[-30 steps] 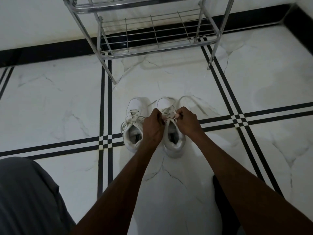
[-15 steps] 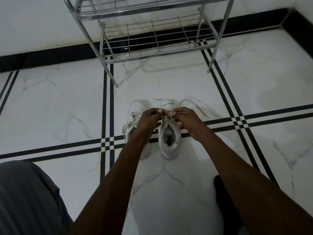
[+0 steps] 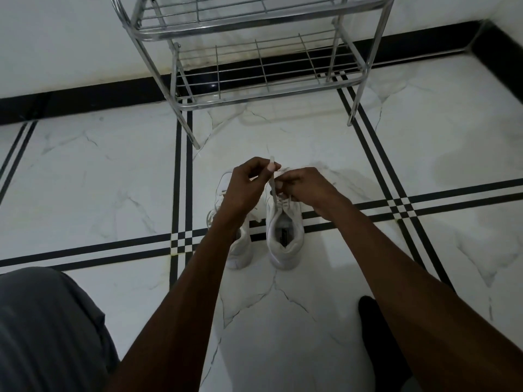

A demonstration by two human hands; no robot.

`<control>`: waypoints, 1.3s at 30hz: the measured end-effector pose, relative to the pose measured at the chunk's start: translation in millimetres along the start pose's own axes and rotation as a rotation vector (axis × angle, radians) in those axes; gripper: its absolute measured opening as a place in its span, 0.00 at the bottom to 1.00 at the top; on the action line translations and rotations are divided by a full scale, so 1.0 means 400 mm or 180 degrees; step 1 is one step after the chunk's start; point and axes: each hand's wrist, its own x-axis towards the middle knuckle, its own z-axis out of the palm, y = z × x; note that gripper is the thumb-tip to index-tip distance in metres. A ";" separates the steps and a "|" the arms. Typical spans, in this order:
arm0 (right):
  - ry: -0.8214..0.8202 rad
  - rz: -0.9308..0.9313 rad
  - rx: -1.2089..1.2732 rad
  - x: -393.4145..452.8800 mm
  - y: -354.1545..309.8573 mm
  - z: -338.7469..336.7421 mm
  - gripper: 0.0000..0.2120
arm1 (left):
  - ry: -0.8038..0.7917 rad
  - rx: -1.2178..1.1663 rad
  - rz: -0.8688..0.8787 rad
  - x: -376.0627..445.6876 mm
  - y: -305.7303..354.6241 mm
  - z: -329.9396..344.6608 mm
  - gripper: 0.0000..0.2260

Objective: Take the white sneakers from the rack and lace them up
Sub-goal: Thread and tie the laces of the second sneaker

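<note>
A: Pulling a lace (image 3: 272,181) upward, the left hand (image 3: 245,184) pinches it between thumb and fingertip above the right-hand sneaker (image 3: 284,236), where half a second ago both hands sat low against the eyelets.

B: And the right hand (image 3: 304,185)?

A: Its fingers are curled tight at the top of the tongue; what exactly they clamp is hidden, though it looks like the other lace end.

B: Where is the pair?

A: Both white sneakers stand side by side on the marble floor (image 3: 99,179), well clear of the empty steel rack (image 3: 263,86). The left-hand sneaker (image 3: 240,250) sits partly under the left forearm, its laces loose.

B: So, progress?

A: Seemingly a length has just been drawn through and is being tensioned; one shoe is nearing its top eyelets, the other apparently waits.
</note>
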 end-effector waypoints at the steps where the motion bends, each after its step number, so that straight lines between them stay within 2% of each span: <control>1: -0.0277 -0.0084 -0.0252 -0.004 -0.007 -0.009 0.08 | -0.0023 0.0063 0.0034 0.001 -0.002 0.001 0.10; 4: -0.0956 -0.0101 -0.0517 -0.015 -0.021 -0.034 0.10 | -0.0263 0.0167 -0.0044 0.004 -0.024 0.003 0.11; 6: -0.1121 -0.0014 -0.0473 -0.016 -0.019 -0.045 0.12 | -0.0443 0.0265 -0.0117 -0.002 -0.036 0.010 0.12; 11: -0.0360 -0.0387 -0.1376 -0.004 0.011 -0.058 0.12 | -0.0600 0.0604 -0.0167 -0.013 -0.034 0.038 0.13; 16: -0.0169 -0.0630 -0.1878 -0.008 0.001 -0.080 0.09 | -0.0403 0.0520 -0.0480 -0.014 -0.036 0.047 0.17; 20: 0.0496 -0.1060 -0.1926 0.003 0.014 -0.075 0.07 | -0.0327 0.0301 -0.0798 -0.023 -0.028 0.053 0.21; 22: 0.0763 -0.1145 -0.1794 0.009 0.017 -0.069 0.06 | -0.0339 0.0328 -0.0765 -0.023 -0.032 0.053 0.21; 24: 0.0820 -0.1107 -0.1534 0.009 0.012 -0.066 0.06 | -0.0333 0.0660 -0.0594 -0.022 -0.038 0.047 0.19; 26: 0.0724 -0.0910 -0.1149 0.009 0.013 -0.069 0.07 | -0.0230 0.1205 -0.0370 -0.012 -0.057 0.032 0.19; 30: 0.0582 -0.0428 -0.0289 0.006 0.024 -0.072 0.10 | 0.0297 0.2227 -0.0050 0.026 -0.107 -0.024 0.19; 33: 0.0492 -0.0110 0.0175 0.001 0.027 -0.066 0.12 | 0.0530 0.2291 -0.0194 0.015 -0.077 -0.051 0.13; 35: 0.0593 0.0308 0.0452 0.008 0.046 -0.072 0.09 | 0.0801 0.2397 -0.0309 -0.007 -0.073 -0.067 0.08; 37: 0.0938 0.0999 0.0332 0.022 0.097 -0.089 0.09 | 0.1026 0.2656 -0.0622 -0.035 -0.092 -0.093 0.09; 39: 0.1187 0.1483 -0.0288 0.015 0.155 -0.100 0.14 | 0.1223 0.2784 -0.1017 -0.062 -0.125 -0.114 0.08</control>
